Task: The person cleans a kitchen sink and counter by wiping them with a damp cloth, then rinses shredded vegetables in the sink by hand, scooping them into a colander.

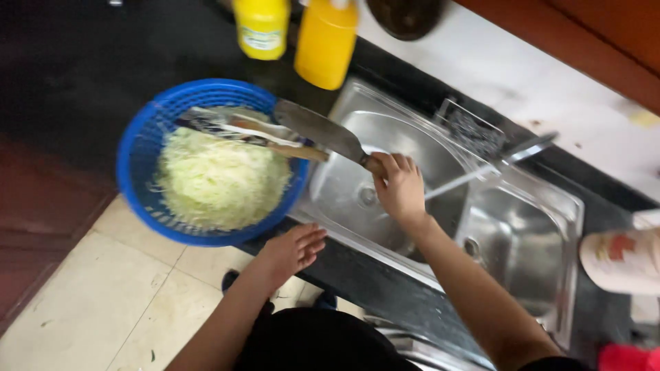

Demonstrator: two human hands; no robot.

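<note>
My right hand [399,185] grips the handle of a large knife [320,127] over the steel sink [440,148]. The blade points left toward a blue plastic colander [137,154] heaped with shredded pale cabbage [216,182]. A grater or utensil with a wooden handle [254,134] lies across the colander's top. My left hand [292,251] hovers flat with fingers apart just below the colander's lower right rim, at the counter's front edge, holding nothing.
Two yellow bottles [261,27] [326,41] stand behind the colander on the dark counter. A tap [495,165] runs water into the double sink. A white container [622,261] sits at the right. Tiled floor [89,288] lies below.
</note>
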